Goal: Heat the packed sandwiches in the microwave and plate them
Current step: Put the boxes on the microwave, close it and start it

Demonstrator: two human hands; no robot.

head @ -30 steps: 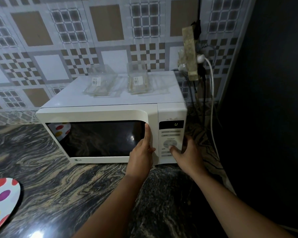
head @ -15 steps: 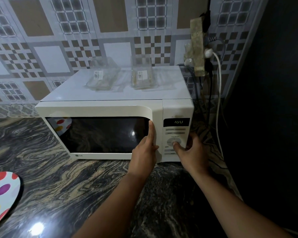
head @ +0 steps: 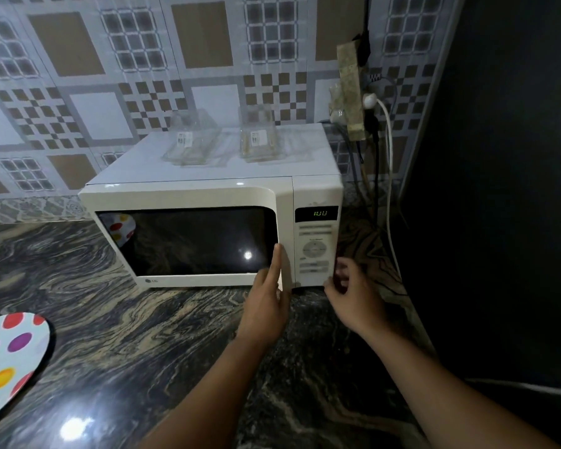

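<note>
A white microwave [head: 208, 196] stands on the dark marbled counter with its door closed and dark window; its display [head: 316, 213] shows green digits. Two clear plastic sandwich packs lie on its top, one at the left [head: 191, 142] and one at the right [head: 261, 139]. My left hand [head: 268, 296] rests flat against the door's right edge, fingers straight. My right hand [head: 350, 293] hovers by the lower right corner of the control panel [head: 314, 251], fingers loosely curled and holding nothing. A white plate with coloured dots [head: 7, 358] lies at the left edge.
A power strip [head: 352, 89] with plugs and cables hangs on the tiled wall right of the microwave. A dark tall surface [head: 499, 189] closes off the right side. The counter [head: 127, 335] stretches in front of the microwave.
My right hand has come off the panel's round dial and dropped toward the panel's lower right corner. The display went from a single digit to several. My left hand stays on the door.
</note>
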